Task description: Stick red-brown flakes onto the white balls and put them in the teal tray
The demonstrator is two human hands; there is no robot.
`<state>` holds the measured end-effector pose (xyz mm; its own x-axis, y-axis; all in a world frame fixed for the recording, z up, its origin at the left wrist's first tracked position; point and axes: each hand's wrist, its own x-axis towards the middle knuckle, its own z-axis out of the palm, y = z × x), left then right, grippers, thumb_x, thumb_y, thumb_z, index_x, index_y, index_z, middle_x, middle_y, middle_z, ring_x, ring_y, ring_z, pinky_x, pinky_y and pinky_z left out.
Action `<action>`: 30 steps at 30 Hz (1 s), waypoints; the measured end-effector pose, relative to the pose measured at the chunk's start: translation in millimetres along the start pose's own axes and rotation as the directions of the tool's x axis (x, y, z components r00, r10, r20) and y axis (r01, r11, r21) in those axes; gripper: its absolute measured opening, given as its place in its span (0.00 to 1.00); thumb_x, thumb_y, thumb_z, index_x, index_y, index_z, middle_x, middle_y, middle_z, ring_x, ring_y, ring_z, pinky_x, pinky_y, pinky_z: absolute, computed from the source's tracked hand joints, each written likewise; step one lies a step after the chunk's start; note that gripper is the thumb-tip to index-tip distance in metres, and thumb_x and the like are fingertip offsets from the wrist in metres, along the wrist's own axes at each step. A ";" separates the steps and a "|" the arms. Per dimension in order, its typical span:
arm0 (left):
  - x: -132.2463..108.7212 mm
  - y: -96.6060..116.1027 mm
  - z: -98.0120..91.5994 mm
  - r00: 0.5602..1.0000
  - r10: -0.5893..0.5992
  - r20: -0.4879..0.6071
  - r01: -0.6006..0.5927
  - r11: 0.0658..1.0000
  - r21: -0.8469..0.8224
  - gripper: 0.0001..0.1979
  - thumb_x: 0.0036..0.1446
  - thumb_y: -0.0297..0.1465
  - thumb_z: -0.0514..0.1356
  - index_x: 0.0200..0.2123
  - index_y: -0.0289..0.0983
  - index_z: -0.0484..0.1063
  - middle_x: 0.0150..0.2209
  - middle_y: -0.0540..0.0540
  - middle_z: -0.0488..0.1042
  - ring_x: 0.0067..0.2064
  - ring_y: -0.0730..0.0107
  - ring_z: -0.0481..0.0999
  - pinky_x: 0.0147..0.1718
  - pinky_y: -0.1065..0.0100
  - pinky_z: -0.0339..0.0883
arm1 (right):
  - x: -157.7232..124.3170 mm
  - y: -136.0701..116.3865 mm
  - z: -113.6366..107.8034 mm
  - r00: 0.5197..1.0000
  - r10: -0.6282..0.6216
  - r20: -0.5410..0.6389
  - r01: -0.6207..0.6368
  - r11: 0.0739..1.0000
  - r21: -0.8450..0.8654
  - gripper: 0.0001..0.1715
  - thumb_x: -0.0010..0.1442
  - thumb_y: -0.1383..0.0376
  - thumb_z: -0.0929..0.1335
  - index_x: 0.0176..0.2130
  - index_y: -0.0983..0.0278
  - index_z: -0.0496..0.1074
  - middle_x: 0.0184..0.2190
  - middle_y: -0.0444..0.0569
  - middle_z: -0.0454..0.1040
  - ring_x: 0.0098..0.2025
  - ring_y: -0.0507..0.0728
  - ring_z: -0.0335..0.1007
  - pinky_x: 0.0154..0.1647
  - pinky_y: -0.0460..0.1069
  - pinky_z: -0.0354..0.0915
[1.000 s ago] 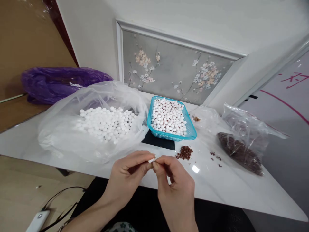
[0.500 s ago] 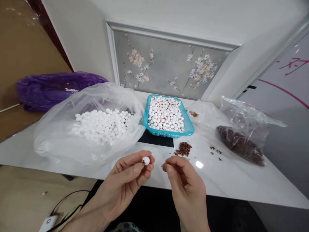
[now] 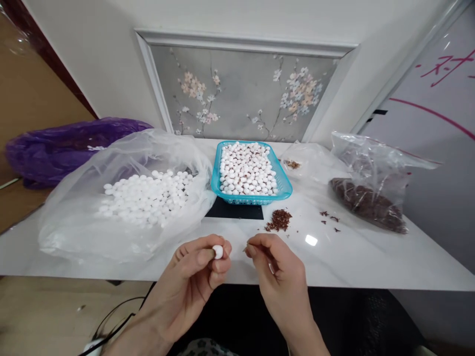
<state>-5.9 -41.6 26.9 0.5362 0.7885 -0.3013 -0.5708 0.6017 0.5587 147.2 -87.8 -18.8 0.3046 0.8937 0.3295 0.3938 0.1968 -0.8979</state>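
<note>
Between thumb and fingertips, my left hand (image 3: 196, 277) grips a small white bead-like ball (image 3: 218, 252) with a dark spot on its left side. My right hand (image 3: 278, 277) is closed in a pinch a short gap to the right; a tiny pale tip shows at its fingertips, too small to name. Beyond the hands, a blue plastic basket (image 3: 284, 188) is full of similar white balls with reddish-brown bits among them. A pile of small reddish-brown pieces (image 3: 279, 220) lies on the white table (image 3: 230, 232) in front of the basket.
A translucent bag (image 3: 67, 227) of white balls spreads on the left, with a purple bag (image 3: 48, 148) behind it. To the right are a clear zip bag (image 3: 371, 202) of dark brown material, several loose dark bits (image 3: 329, 217) and a small clear bag (image 3: 315, 160). A wall rises behind.
The view has shifted a little, so the table things sit further left. The white ball has turned slightly in my left fingers. Both hands stay pinched and apart.
</note>
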 end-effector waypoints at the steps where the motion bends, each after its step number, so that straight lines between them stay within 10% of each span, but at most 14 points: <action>1: 0.2 -0.4 1.2 1.000 -0.001 -0.021 0.001 1.000 0.008 0.07 0.42 0.25 0.72 0.28 0.31 0.80 0.28 0.46 0.75 0.24 0.83 0.72 0.23 0.85 0.68 | 0.1 0.8 0.1 1.000 0.004 0.003 -0.004 1.000 0.002 0.05 0.63 0.67 0.63 0.36 0.62 0.69 0.31 0.46 0.73 0.33 0.53 0.72 0.36 0.47 0.69; 30: 5.4 -7.1 -1.3 0.973 0.144 -0.182 -0.127 0.987 0.099 0.10 0.46 0.26 0.70 0.35 0.32 0.81 0.34 0.45 0.80 0.33 0.75 0.79 0.36 0.80 0.75 | 6.9 14.6 0.9 0.994 0.105 0.028 -0.106 0.994 0.029 0.07 0.63 0.64 0.63 0.35 0.63 0.69 0.28 0.45 0.73 0.30 0.53 0.70 0.32 0.46 0.66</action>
<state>0.2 -41.4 20.4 0.3265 0.8766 -0.3535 -0.5702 0.4810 0.6660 154.3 -78.4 -29.9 0.3199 0.9203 0.2252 0.3340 0.1129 -0.9358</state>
